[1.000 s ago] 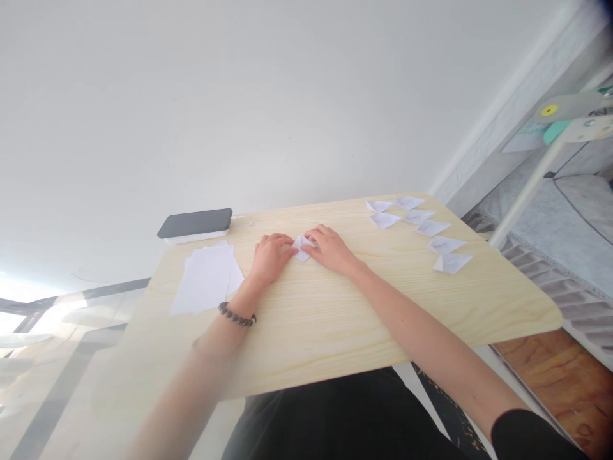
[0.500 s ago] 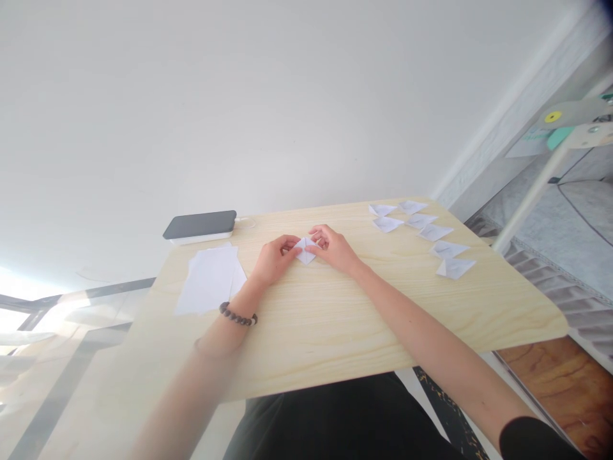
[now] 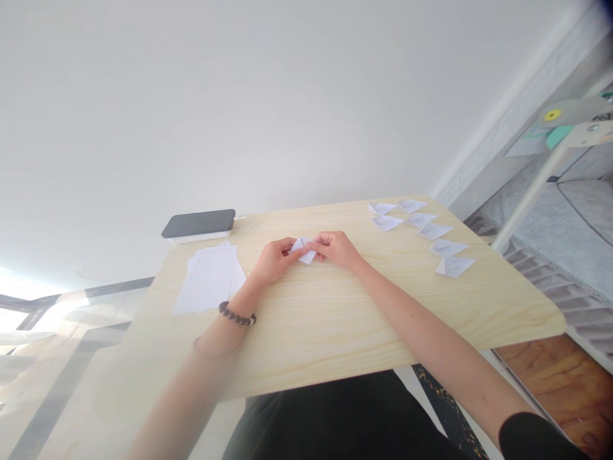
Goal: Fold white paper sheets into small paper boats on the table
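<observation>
A small folded piece of white paper, roughly diamond-shaped, is held between my two hands above the middle of the table. My left hand pinches its left corner, thumb in front. From the other side my right hand grips the right corner with curled fingers, its thumb lying on the paper's face. The fingers behind the paper are partly hidden. Several folded white paper boats lie in two rows at the table's right.
A stack of white paper sheets lies left of my left hand. Behind it, a dark-topped white device with a cable rests near the wall. The pale wooden table has its front edge by my body. A white pole stands at the right.
My right fingers, raised and spread before, have closed on the right corner of the folded paper. The paper has tilted slightly. My left hand keeps its hold.
</observation>
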Available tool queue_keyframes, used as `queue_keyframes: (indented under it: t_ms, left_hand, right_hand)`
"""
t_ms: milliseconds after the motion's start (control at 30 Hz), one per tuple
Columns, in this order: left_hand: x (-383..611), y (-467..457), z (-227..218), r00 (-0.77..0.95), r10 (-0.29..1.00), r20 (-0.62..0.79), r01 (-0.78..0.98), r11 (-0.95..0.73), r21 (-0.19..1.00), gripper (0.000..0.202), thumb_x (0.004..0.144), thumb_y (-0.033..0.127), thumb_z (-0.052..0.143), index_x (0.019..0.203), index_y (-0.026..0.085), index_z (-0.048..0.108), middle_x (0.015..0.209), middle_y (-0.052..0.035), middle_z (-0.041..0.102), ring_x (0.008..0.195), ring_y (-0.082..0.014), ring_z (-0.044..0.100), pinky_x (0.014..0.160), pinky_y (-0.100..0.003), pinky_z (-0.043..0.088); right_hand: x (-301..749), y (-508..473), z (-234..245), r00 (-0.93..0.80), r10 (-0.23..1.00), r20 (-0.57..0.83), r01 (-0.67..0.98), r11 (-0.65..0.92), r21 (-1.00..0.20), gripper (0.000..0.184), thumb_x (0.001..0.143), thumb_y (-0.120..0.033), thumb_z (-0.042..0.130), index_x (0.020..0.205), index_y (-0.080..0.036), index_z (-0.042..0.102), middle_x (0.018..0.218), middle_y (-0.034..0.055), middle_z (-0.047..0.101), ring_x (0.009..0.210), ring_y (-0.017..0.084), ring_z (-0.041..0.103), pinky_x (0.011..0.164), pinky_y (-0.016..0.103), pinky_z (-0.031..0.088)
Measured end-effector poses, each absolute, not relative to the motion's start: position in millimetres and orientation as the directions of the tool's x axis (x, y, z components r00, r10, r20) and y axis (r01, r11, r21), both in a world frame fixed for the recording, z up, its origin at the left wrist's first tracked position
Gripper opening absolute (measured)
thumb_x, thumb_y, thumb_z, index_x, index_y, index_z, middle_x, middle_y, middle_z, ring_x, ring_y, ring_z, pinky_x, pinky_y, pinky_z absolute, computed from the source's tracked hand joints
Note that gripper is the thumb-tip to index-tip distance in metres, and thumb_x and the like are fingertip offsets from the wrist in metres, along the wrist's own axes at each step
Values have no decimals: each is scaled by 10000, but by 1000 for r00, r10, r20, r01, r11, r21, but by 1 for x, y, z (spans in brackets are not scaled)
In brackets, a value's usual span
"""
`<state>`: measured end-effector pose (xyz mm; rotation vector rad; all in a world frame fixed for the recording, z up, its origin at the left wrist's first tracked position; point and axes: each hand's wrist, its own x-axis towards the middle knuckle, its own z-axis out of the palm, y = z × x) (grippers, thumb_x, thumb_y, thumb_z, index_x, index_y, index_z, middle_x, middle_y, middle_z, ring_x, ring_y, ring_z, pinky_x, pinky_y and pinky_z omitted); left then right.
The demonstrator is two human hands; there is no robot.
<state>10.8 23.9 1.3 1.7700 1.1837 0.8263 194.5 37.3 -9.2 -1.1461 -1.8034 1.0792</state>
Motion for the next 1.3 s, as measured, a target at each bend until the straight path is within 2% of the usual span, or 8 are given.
queue_keyframes:
  t_ms: [100, 200, 367, 567, 800, 900, 1067, 1300]
  left_hand:
    - [11, 23, 3, 331, 941, 71, 369, -198, 908, 447, 726, 526, 528, 903, 130, 638, 823, -41, 656, 747, -165, 565, 650, -243, 422]
    - [9, 25, 2, 330, 940, 87, 319, -198, 927, 447, 752, 514, 506, 929, 125, 636, 843, -41, 655, 785, -173, 565, 703, -254, 417]
    - [4, 30, -2, 364, 928, 78, 285, -191, 939, 416, 761, 490, 514, 885, 114, 644, 824, -39, 650, 768, -165, 562, 712, -253, 411]
    - [0, 31, 0, 369, 928, 44, 215, -131, 968, 391, 739, 477, 556, 875, 123, 652, 809, -36, 651, 759, -156, 562, 706, -247, 409]
    - [0, 30, 1, 331, 944, 8, 158, -63, 985, 385, 758, 484, 522, 744, 128, 665, 736, -27, 641, 702, -145, 545, 668, -242, 398]
    - [0, 31, -2, 299, 954, 4, 205, -68, 976, 392, 752, 488, 524, 683, 124, 654, 675, -18, 618, 630, -124, 516, 600, -229, 379]
    - [3, 31, -3, 275, 960, 54, 224, -118, 967, 363, 739, 482, 543, 801, 140, 645, 695, -10, 612, 610, -109, 500, 568, -217, 369]
    - [0, 35, -9, 266, 962, 62, 193, -116, 974, 344, 719, 457, 584, 791, 128, 657, 691, -24, 618, 609, -110, 496, 559, -221, 364]
  right_hand:
    - [195, 39, -9, -337, 934, 121, 291, 225, -930, 351, 717, -488, 557, 627, -150, 569, 550, 11, 595, 504, 102, 538, 525, 214, 420]
    - [196, 40, -8, -370, 922, 115, 262, 223, -939, 359, 747, -493, 517, 667, -150, 583, 608, 23, 621, 517, 100, 543, 532, 219, 437]
    - [195, 39, -5, -443, 880, 169, 234, 295, -926, 355, 787, -461, 478, 683, -144, 601, 616, 16, 620, 532, 98, 544, 555, 223, 445]
    - [190, 37, -4, -441, 873, 207, 216, 327, -920, 346, 806, -434, 463, 670, -143, 593, 618, 13, 619, 522, 86, 535, 545, 211, 428]
    - [192, 38, -7, -438, 878, 192, 211, 308, -928, 331, 799, -431, 472, 671, -147, 582, 584, 5, 588, 522, 91, 528, 540, 213, 427]
    - [192, 37, -7, -449, 872, 194, 216, 317, -924, 326, 798, -431, 471, 678, -148, 580, 589, 6, 585, 522, 91, 525, 534, 210, 424]
    - [192, 33, -4, -455, 869, 196, 273, 345, -898, 324, 795, -425, 473, 653, -150, 572, 579, 1, 579, 518, 89, 522, 512, 202, 405]
    - [189, 30, -3, -491, 844, 215, 303, 396, -867, 317, 808, -409, 448, 690, -147, 584, 600, 1, 578, 536, 91, 522, 521, 199, 401]
